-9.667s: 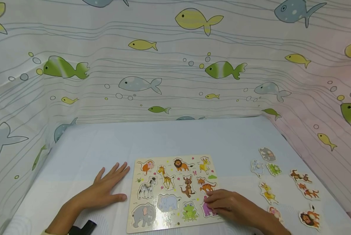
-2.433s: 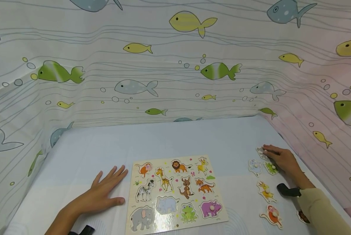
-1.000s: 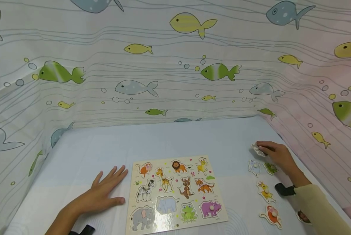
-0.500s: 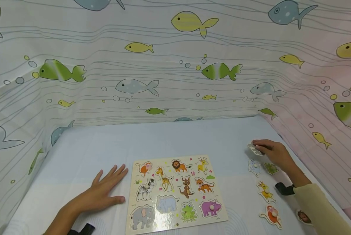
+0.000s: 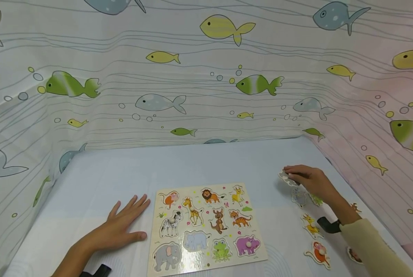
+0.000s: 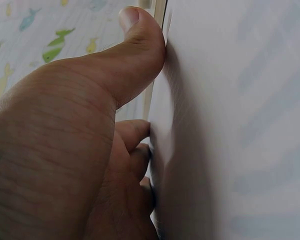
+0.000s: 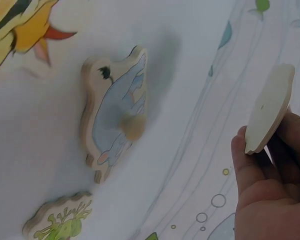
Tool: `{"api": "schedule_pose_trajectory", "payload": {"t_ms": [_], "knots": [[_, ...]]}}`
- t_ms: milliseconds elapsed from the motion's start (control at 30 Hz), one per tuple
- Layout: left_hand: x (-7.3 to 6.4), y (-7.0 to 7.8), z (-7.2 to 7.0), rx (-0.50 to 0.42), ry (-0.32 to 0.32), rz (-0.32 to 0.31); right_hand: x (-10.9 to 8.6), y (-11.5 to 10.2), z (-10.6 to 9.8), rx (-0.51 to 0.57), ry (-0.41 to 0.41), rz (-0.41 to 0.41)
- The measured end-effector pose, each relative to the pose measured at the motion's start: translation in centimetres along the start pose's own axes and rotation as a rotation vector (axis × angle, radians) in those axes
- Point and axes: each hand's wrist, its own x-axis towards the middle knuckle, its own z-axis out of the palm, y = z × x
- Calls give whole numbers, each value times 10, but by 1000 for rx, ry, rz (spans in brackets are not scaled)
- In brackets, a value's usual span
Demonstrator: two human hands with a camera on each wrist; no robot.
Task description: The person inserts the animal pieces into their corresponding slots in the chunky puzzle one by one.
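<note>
My right hand (image 5: pixel 310 181) pinches the grey elephant puzzle piece (image 5: pixel 284 177), raised and tilted above the right side of the table. Its plain wooden back (image 7: pixel 270 110) faces the camera in the right wrist view, while its picture is hidden there. Just below that hand lies a blue-grey animal piece (image 5: pixel 299 197) with a knob, and a green frog piece (image 5: pixel 317 200) is partly covered. Left of the animal puzzle board (image 5: pixel 192 264), my left hand (image 5: pixel 121 227) rests palm down with spread fingers; its thumb (image 6: pixel 140 45) lies along the tabletop.
Nearer me on the right lie a yellow antelope piece (image 5: pixel 311 227), a monkey piece (image 5: pixel 318 254) and a lion piece (image 5: pixel 354 254) half covered by the sleeve (image 5: pixel 372 246). On the board, a purple hippo piece (image 5: pixel 248 245) shows its knob. A fish-print curtain (image 5: pixel 192 77) borders the table.
The right hand left the purple hippo on the board, took hold of the elephant piece at the far right, lifted it and has carried it left. The left hand stays put.
</note>
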Motion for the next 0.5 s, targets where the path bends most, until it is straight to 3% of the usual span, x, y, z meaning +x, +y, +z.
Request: {"api": "schedule_pose_trajectory", "payload": {"t_ms": [500], "knots": [[0, 1, -1, -3, -4, 4, 9, -14, 19, 68, -78, -91]]}}
